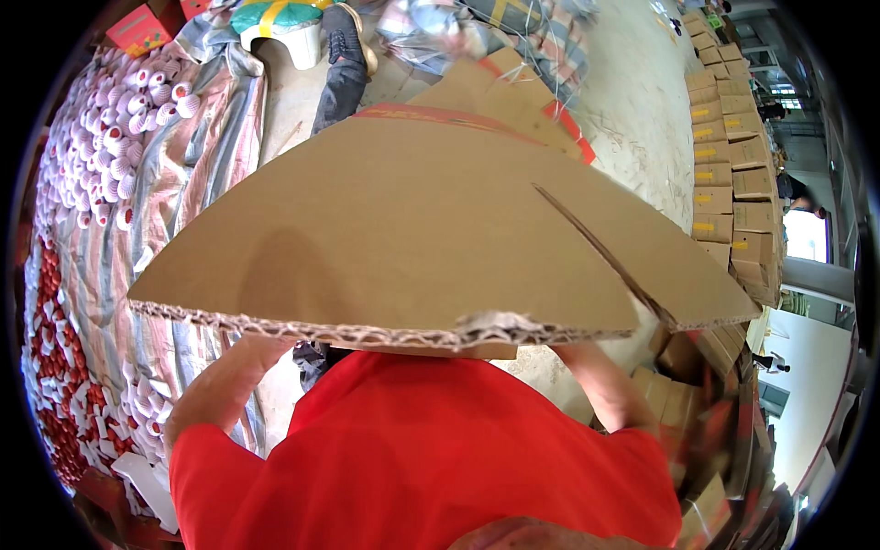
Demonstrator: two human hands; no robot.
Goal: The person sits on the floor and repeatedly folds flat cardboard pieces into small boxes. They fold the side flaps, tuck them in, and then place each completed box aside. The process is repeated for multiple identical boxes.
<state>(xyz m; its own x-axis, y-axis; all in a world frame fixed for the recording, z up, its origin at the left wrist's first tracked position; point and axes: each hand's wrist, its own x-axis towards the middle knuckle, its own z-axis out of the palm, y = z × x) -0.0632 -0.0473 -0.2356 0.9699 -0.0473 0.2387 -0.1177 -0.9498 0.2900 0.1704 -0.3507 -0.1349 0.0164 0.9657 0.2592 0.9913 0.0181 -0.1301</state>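
Note:
A large brown cardboard piece (385, 220), apparently part of a carton, spreads in front of me and covers the middle of the view. Its near edge shows torn corrugation, and a slit separates a narrower flap (642, 247) on the right. Both my forearms, in short red sleeves, reach up to its near edge. My left hand disappears under the left part of that edge, with only the wrist area (266, 350) showing. On the other side, my right hand is hidden beneath the cardboard, below the flap. The fingers of neither hand can be seen.
Foam-netted fruit (115, 137) lies heaped on a striped sheet (206, 137) at left, with loose red fruit (60, 367) nearer. A white stool (298, 44) and a dark-shoed leg (341, 82) are ahead. Stacked cartons (720, 174) line the right; flattened cardboard (674, 403) lies nearer.

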